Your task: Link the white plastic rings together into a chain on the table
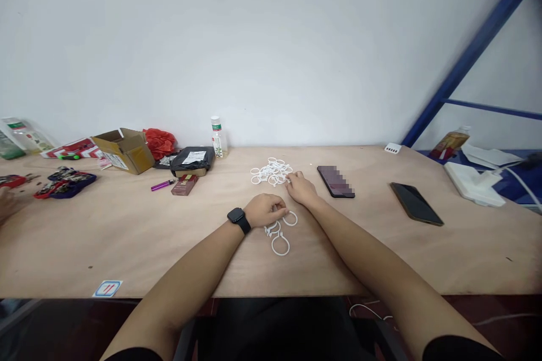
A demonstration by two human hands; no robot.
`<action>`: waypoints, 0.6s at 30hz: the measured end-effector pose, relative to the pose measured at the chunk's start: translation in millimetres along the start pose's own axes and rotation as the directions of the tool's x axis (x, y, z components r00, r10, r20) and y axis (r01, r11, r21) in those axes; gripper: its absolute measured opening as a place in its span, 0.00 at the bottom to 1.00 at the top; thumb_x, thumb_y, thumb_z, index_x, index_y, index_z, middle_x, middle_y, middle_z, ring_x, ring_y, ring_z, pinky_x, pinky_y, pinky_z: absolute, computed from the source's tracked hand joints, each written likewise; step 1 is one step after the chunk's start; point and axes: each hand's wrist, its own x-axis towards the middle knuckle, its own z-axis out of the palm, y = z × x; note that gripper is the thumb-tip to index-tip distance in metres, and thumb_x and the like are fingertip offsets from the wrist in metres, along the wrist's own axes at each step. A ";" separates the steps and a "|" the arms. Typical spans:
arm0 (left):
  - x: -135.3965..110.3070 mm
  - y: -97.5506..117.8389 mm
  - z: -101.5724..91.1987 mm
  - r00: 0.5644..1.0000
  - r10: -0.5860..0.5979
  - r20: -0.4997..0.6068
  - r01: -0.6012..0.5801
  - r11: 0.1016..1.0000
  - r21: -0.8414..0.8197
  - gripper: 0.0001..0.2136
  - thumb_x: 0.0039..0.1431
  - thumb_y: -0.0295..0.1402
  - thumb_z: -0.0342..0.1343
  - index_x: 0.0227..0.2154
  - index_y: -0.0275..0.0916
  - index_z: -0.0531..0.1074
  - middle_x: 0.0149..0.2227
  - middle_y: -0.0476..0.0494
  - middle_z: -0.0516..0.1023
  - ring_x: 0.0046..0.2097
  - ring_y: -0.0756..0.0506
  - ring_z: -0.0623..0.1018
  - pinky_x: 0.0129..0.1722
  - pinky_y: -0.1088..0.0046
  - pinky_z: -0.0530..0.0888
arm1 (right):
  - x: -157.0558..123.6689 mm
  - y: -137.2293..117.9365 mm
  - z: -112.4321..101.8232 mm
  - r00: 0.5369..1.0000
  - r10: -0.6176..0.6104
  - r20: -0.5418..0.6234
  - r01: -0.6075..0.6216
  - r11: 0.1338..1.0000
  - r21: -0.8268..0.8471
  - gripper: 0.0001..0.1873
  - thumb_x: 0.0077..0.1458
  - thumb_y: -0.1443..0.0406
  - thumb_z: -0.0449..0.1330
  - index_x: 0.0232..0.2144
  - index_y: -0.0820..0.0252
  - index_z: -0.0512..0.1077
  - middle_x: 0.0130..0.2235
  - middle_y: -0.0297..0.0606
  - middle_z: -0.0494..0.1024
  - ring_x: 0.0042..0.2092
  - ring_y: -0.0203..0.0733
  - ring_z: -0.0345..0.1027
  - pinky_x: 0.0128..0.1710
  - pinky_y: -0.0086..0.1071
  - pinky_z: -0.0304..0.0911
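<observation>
Left hand (266, 211) pinches a ring (296, 219); right hand (301, 187) touches the edge of a ring pile (269, 171), grip unclear.

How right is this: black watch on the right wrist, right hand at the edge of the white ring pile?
Wrong wrist: the head view shows the black watch on the wrist of the left hand. The right hand is at the edge of the white ring pile.

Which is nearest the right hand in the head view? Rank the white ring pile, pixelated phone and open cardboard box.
1. White ring pile: left beside the right hand.
2. Pixelated phone: to its right.
3. Open cardboard box: far left.
</observation>
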 end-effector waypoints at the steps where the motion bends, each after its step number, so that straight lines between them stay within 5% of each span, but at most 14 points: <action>1: 0.0 0.1 0.0 1.000 0.001 -0.013 -0.001 1.000 0.011 0.10 0.60 0.39 0.54 0.34 0.39 0.76 0.32 0.48 0.79 0.32 0.50 0.75 0.32 0.75 0.68 | -1.1 2.4 0.1 1.000 0.001 -0.008 -0.001 1.000 0.017 0.16 0.62 0.59 0.52 0.50 0.55 0.68 0.52 0.45 0.66 0.43 0.47 0.71 0.41 0.35 0.62; 6: 1.2 -3.0 2.3 0.984 0.007 -0.180 0.007 0.997 0.073 0.07 0.60 0.35 0.54 0.36 0.39 0.75 0.36 0.45 0.78 0.35 0.48 0.76 0.38 0.73 0.71 | -8.2 17.3 1.0 0.983 -0.113 -0.146 0.146 0.960 0.239 0.08 0.60 0.62 0.54 0.38 0.58 0.71 0.43 0.41 0.71 0.41 0.42 0.68 0.40 0.33 0.60; 11: 3.0 -12.2 5.1 0.901 0.020 -0.434 0.016 0.997 0.081 0.12 0.60 0.31 0.54 0.46 0.37 0.72 0.46 0.40 0.75 0.41 0.47 0.76 0.45 0.69 0.73 | -13.7 9.6 -3.0 0.921 -0.217 -0.325 0.355 0.811 0.465 0.08 0.60 0.62 0.53 0.35 0.60 0.70 0.37 0.38 0.73 0.37 0.39 0.66 0.38 0.32 0.60; 18: 4.4 -15.9 3.0 0.876 -0.038 -0.481 0.101 0.989 0.106 0.08 0.61 0.32 0.54 0.41 0.39 0.76 0.41 0.44 0.78 0.39 0.47 0.76 0.42 0.70 0.72 | -27.7 -14.4 -6.1 0.836 -0.460 -0.299 0.549 0.703 0.453 0.09 0.63 0.62 0.52 0.36 0.58 0.71 0.35 0.38 0.74 0.37 0.40 0.67 0.39 0.33 0.61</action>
